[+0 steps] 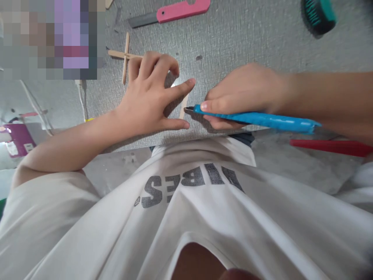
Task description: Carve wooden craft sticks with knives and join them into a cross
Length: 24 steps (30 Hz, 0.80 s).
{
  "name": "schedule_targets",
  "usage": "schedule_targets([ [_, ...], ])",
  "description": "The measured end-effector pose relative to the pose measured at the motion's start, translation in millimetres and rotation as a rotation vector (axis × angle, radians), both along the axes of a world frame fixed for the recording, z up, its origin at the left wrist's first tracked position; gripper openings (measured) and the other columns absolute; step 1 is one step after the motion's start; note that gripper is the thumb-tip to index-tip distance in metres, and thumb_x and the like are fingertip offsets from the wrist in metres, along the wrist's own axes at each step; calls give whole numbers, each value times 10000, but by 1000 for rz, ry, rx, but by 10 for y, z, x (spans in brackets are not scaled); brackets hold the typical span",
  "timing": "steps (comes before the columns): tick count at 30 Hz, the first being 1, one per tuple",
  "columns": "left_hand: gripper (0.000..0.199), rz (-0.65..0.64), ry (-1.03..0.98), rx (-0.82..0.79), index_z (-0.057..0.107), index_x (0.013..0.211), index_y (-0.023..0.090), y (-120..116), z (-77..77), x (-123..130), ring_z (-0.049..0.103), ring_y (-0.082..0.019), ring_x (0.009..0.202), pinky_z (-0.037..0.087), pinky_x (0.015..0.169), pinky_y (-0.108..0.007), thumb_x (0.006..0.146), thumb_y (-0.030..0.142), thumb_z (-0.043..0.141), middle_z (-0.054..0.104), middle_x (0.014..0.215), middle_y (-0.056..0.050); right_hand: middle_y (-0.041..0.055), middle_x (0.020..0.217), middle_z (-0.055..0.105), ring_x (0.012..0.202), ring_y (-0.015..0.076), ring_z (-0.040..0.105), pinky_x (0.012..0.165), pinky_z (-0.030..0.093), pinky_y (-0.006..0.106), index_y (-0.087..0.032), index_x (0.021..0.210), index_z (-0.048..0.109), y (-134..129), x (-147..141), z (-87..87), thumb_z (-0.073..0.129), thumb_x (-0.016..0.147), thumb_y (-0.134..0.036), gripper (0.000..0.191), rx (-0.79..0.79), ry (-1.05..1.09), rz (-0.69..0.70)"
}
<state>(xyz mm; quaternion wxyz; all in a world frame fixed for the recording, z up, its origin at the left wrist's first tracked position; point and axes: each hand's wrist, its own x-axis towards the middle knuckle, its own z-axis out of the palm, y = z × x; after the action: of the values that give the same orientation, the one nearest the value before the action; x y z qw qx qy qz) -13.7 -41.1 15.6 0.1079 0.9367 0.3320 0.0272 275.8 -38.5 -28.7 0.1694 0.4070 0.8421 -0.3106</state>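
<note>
My left hand is spread over the grey textured tabletop, its fingers curved and apart. Between its thumb and index finger lies a pale wooden craft stick, partly covered by the hand. My right hand is closed around a long blue-handled tool with a dark, narrow tip. That tip touches or hovers just over the stick; I cannot tell which. The tool's exact kind is unclear. Just beyond my left hand, two crossed craft sticks rest on the table, one end hidden behind the fingers.
A pink-handled knife with a grey blade lies at the far side. At top right is a teal and black object. White cables and a purple box are at left; a red object is at lower right.
</note>
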Motion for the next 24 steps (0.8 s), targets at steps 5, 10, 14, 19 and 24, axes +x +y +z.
schedule_targets([
  [5, 886, 16, 3, -54, 634, 1622, 314, -11, 57, 3, 376, -462, 1448, 272, 1159, -681, 939, 877, 676, 556, 1603, -180, 31, 559, 624, 1059, 241, 764, 947, 586, 422, -351, 554, 605, 5, 21, -68, 170, 1031, -727, 746, 0, -7, -36],
  [10, 909, -5, -59, 6, 636, 1587, 301, 20, -116, -34, 329, -419, 1414, 270, 1157, -660, 922, 919, 659, 603, 1509, -160, 43, 513, 558, 940, 246, 749, 816, 583, 401, -339, 576, 613, -9, -18, -28, 135, 997, -784, 777, 43, 43, -43],
  [14, 900, -2, -113, 48, 646, 1547, 291, 37, -282, -52, 315, -399, 1405, 268, 1166, -639, 907, 923, 678, 625, 1420, -140, 45, 531, 592, 818, 228, 698, 714, 594, 366, -396, 582, 636, -19, -39, 206, 192, 1022, -750, 718, 4, 68, -15],
  [19, 907, 19, -114, 43, 658, 1550, 293, 89, -125, -49, 427, -403, 1354, 337, 1131, -630, 861, 864, 806, 598, 1499, -167, -11, 555, 612, 736, 161, 656, 842, 593, 364, -321, 632, 682, -70, -39, 573, 192, 1110, -736, 801, -129, 308, -24],
  [24, 373, -24, -165, 1, 832, 1152, 289, 272, 35, -80, 551, -354, 1280, 401, 1089, -629, 938, 590, 884, 732, 1357, -114, -56, 601, 639, 692, 114, 615, 818, 539, 347, -267, 679, 661, -109, 7, 597, 259, 1142, -700, 751, -106, 388, -54],
])
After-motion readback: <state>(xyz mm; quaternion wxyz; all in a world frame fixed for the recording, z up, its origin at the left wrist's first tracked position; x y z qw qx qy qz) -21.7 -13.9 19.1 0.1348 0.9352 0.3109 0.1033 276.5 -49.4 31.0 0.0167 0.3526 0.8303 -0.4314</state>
